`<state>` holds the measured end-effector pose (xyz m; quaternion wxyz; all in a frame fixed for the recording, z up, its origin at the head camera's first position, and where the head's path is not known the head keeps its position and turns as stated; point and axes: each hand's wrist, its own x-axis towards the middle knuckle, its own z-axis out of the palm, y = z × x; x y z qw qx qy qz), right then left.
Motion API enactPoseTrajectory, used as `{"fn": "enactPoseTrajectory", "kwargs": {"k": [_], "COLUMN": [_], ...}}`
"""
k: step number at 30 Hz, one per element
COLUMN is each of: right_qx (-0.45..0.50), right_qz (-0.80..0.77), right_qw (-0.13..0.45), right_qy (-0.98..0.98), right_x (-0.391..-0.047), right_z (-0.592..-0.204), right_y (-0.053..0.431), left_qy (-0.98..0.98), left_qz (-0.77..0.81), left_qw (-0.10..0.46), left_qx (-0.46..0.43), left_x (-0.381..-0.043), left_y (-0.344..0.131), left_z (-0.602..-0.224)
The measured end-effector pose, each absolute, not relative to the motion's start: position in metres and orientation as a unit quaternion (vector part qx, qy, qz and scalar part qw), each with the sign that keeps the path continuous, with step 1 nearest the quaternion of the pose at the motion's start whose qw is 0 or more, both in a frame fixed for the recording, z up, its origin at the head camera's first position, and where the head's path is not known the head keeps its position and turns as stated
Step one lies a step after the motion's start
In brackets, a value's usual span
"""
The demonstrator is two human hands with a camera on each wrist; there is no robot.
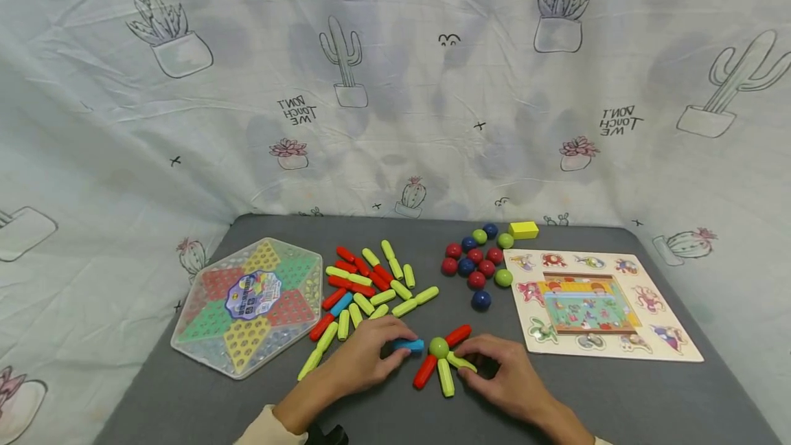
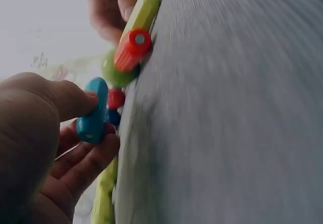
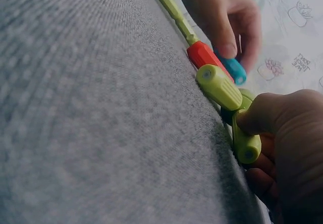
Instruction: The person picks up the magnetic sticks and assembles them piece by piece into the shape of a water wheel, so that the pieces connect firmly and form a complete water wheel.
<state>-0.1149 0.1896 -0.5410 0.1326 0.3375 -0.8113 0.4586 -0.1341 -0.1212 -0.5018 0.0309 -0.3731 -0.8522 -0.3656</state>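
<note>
Between the thumb and fingers of my left hand [image 1: 375, 354] is a short blue stick [image 2: 93, 110], pinched just left of a small ball-and-stick build. A green ball [image 1: 439, 347] forms the middle of that build. Two red sticks [image 1: 424, 371] and a yellow-green stick [image 1: 445, 378] stick out from it. My right hand [image 1: 503, 371] pinches another yellow-green stick [image 3: 247, 139] at the ball's right side. In the right wrist view, the thumb lies over that stick where it meets the ball.
Loose red and yellow-green sticks [image 1: 352, 279] lie behind my left hand. Several red, blue and green balls [image 1: 476, 280] sit farther back, near a yellow block [image 1: 523, 230]. A hexagonal game board [image 1: 204, 321] is at left, a wooden picture puzzle [image 1: 667, 352] at right.
</note>
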Motion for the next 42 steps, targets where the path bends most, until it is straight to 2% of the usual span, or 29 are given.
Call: {"fn": "enactPoseTrajectory", "kwargs": {"k": [8, 13, 18, 22, 28, 33, 37, 42], "right_qx": [0.342, 0.299, 0.256, 0.281, 0.35, 0.323, 0.303, 0.297], "right_qz": [0.456, 0.438, 0.408, 0.385, 0.311, 0.277, 0.314, 0.371], "right_qw": [0.146, 0.159, 0.206, 0.244, 0.221, 0.18, 0.14, 0.125], "right_qy": [-0.809, -0.833, -0.852, -0.844, -0.855, -0.887, -0.889, -0.871], "right_x": [-0.116, -0.114, -0.115, -0.111, -0.1, -0.095, -0.096, -0.098], "right_z": [-0.544, -0.537, -0.535, -0.528, -0.521, -0.519, -0.521, -0.526], "right_y": [0.19, 0.188, 0.188, 0.186, 0.178, 0.175, 0.176, 0.177], "left_qy": [-0.844, -0.833, -0.831, -0.835, -0.839, -0.834, -0.818, -0.792], "left_qz": [-0.393, -0.432, -0.444, -0.444, -0.445, -0.452, -0.467, -0.498], "left_qw": [0.013, -0.02, -0.021, -0.007, -0.004, -0.016, -0.045, -0.076], "left_qx": [-0.365, -0.345, -0.334, -0.325, -0.312, -0.315, -0.332, -0.345], "left_x": [-0.137, -0.135, -0.133, -0.131, -0.131, -0.131, -0.132, -0.132], "left_y": [-0.107, -0.105, -0.101, -0.099, -0.097, -0.098, -0.108, -0.138], "left_z": [-0.509, -0.511, -0.513, -0.514, -0.515, -0.515, -0.513, -0.507]}}
